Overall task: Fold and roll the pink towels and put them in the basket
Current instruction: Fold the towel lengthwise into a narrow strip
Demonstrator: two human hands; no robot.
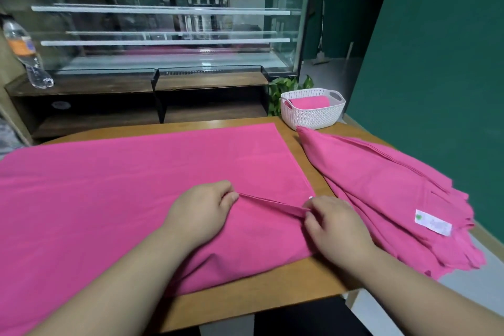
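Left hand [203,210] and right hand [331,222] both pinch a raised fold of the spread pink towel [122,185]; towel pile [381,194] right of it, basket [312,114] beyond.

A brown wooden table [272,294] holds a big flat pink towel [136,185] in the middle, a pile of pink towels [381,199] at right, and a white plastic basket [311,117] above that pile.

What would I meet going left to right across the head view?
The bottle → left hand → right hand, both pinching the spread towel → towel pile.
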